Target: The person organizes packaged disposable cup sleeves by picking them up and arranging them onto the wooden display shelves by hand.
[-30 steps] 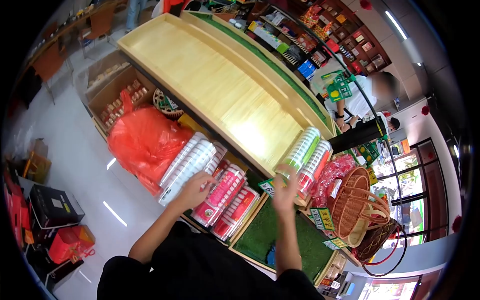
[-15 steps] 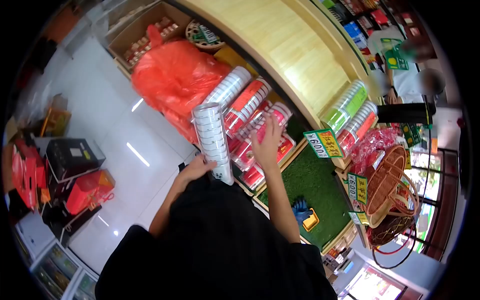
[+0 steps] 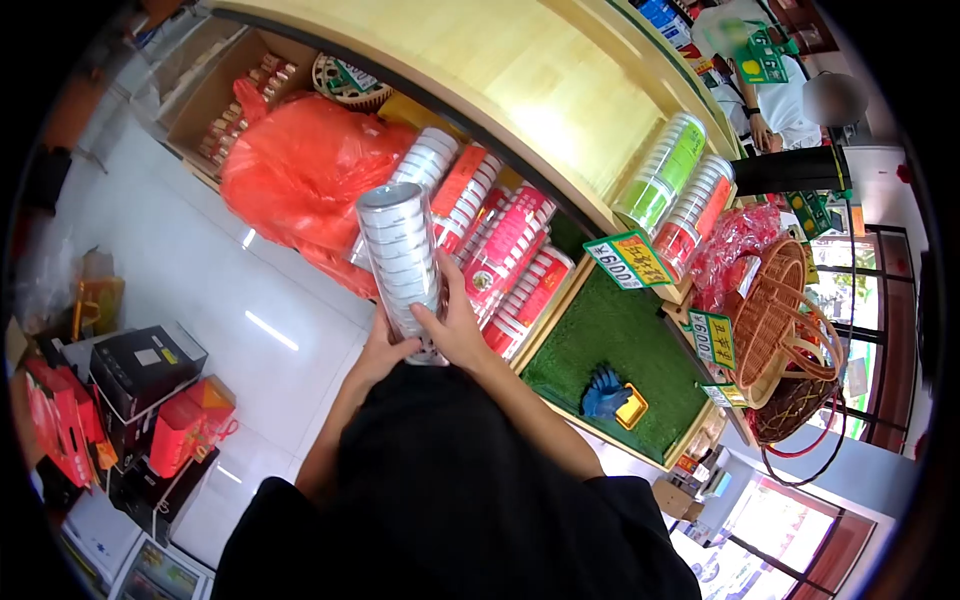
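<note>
Right hand (image 3: 458,325) is now joining left hand (image 3: 382,350) on clear tube of white stacks (image 3: 402,255), off pink-labelled tube (image 3: 515,235). Both grips are wrapping its lower part, in front of black clothing (image 3: 430,450). Red plastic bag (image 3: 305,180) is lying nearby; blue glove (image 3: 604,393) is resting on green turf (image 3: 570,345), beside yellow tray (image 3: 633,407).

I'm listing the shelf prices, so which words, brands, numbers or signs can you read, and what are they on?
"600", on the price sign beside the green-labelled tube; any decimal point is unclear.
"600", on the price sign by the wicker basket; same doubt.
Too small or blurred to read: the other characters on both signs, the smaller sign below, and any print on the held tube or pink-labelled tube.
</note>
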A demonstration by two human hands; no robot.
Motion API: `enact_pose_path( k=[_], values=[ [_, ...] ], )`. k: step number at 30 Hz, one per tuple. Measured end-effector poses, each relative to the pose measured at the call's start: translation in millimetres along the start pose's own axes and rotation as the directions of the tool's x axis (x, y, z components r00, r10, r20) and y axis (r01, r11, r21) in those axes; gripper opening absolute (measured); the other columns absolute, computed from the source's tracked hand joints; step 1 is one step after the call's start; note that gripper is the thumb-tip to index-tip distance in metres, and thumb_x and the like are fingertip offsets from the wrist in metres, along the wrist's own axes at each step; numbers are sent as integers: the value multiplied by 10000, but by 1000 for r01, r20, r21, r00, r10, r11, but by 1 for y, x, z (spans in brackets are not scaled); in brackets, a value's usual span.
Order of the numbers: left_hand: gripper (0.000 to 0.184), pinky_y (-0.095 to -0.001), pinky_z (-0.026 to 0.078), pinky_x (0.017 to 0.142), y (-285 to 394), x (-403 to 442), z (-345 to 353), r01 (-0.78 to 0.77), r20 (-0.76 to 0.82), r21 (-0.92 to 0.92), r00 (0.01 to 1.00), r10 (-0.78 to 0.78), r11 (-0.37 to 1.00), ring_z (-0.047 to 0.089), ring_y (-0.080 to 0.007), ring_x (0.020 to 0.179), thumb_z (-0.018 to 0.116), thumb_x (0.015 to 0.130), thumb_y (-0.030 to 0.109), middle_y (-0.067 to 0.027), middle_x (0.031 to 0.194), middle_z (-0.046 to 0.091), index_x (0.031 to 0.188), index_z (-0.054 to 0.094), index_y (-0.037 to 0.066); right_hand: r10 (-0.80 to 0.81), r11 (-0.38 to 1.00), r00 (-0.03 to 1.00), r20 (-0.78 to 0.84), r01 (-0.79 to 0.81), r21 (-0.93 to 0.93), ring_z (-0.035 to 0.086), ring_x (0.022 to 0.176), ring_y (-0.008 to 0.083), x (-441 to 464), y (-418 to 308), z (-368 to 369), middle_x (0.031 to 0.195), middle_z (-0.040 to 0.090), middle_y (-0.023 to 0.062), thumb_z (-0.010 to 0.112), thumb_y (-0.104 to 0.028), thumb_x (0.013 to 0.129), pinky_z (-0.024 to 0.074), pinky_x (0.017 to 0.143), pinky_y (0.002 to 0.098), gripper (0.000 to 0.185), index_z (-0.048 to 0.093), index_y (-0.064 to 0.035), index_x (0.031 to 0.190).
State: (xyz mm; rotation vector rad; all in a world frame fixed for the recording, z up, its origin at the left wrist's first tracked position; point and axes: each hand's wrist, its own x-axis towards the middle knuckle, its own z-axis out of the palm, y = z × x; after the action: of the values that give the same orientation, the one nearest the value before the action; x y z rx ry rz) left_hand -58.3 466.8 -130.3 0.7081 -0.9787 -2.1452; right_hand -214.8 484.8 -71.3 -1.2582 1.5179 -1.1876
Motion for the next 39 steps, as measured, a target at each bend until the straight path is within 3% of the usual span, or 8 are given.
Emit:
enact_pose_path(
  k=[5, 8, 17, 18, 21, 24, 31, 39],
  values=[
    [1050, -384, 306, 1123, 38, -3, 2, -66, 95, 74, 994, 59, 995, 362, -236, 1359, 802, 735, 152, -125, 1456, 353, 1512, 105, 39, 141, 978, 989, 39, -146, 149, 431, 1293, 346, 12, -43, -7, 1411, 380, 280, 782, -196, 783, 401, 1040, 441, 1035, 77, -68, 1529],
    [1053, -383, 313, 1114, 55, -11, 4, -66, 101, 112, 993, 54, 991, 392, -241, 1339, 820, 725, 244, -132, 1436, 382, 1501, 145, 18, 148, 981, 986, 82, -156, 114, 402, 1318, 359, 20, -69, -19, 1427, 359, 299, 784, -230, 784, 358, 1066, 457, 1044, 63, -83, 1526],
    [1113, -383, 237, 1142, 114, 20, 41, -121, 291, 280, 956, 36, 952, 311, -262, 1390, 822, 726, 359, -171, 1491, 300, 1500, 124, -30, -79, 974, 981, -178, 114, 194, 520, 1190, 287, 71, -150, -78, 1332, 456, 245, 751, -82, 776, 418, 1026, 393, 1061, 0, -87, 1526],
    [1113, -383, 237, 1142, 118, 25, 48, -141, 307, 284, 951, 49, 948, 311, -262, 1390, 822, 726, 359, -171, 1491, 300, 1500, 124, -30, -204, 978, 958, -201, 210, 8, 547, 1155, 275, 79, -154, -87, 1300, 471, 235, 734, -62, 782, 444, 1003, 378, 997, 59, -79, 1516],
    [1196, -396, 210, 1155, 131, 30, 59, -279, 315, 290, 931, 184, 915, 252, -293, 1428, 837, 703, 412, -189, 1529, 244, 1522, 68, 1, -94, 979, 944, -315, 145, 143, 553, 1149, 304, 97, -173, -113, 1285, 471, 253, 737, -74, 781, 488, 955, 378, 904, 165, -110, 1479],
    [1172, -376, 190, 1165, 144, 41, 66, -402, 430, 321, 869, 246, 857, 187, -270, 1456, 861, 678, 213, -181, 1568, 159, 1519, 73, 0, -51, 978, 924, -380, 122, 166, 555, 1142, 316, 120, -186, -144, 1287, 465, 269, 732, -171, 804, 497, 928, 394, 896, 154, -113, 1486],
    [796, -350, 429, 1022, 155, 112, 107, -441, 379, 457, 882, 280, 772, 522, -241, 1224, 742, 780, 14, -178, 1395, 483, 1457, 322, 6, 37, 999, 861, -507, -49, -10, 568, 1075, 269, 167, -186, -213, 1327, 472, 204, 735, -367, 797, 501, 791, 387, 889, 226, -116, 1483],
    [697, -350, 508, 870, 179, 177, 159, -534, 494, 585, 831, 254, 610, 648, -236, 1013, 719, 859, 166, -235, 1201, 616, 1451, 379, 24, -188, 812, 789, -585, -210, -545, 528, 1212, 383, 205, -137, -331, 1288, 538, 288, 588, -628, 826, 391, 1033, 406, 855, 487, 65, 1317]
  ],
)
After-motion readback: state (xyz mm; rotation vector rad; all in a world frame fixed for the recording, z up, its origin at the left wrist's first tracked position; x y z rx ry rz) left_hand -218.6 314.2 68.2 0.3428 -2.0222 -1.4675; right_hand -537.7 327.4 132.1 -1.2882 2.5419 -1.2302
